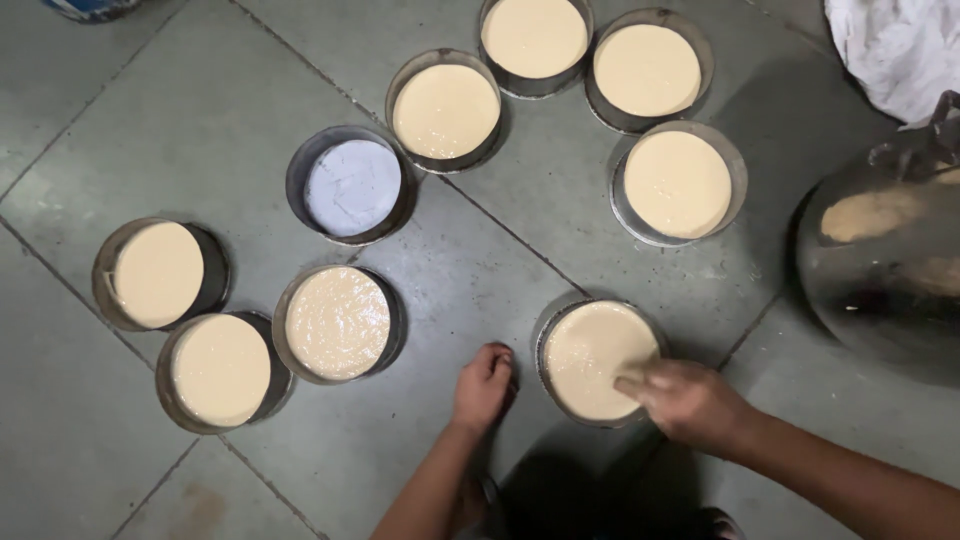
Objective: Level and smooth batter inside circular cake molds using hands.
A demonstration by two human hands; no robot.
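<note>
My right hand (690, 400) has its fingers pressed into the pale batter of a round metal cake tin (592, 360) on the grey tiled floor (200, 120), gripping nothing. My left hand (485, 385) rests flat on the floor just beside that tin. A large steel bowl (880, 270) sits to the right.
</note>
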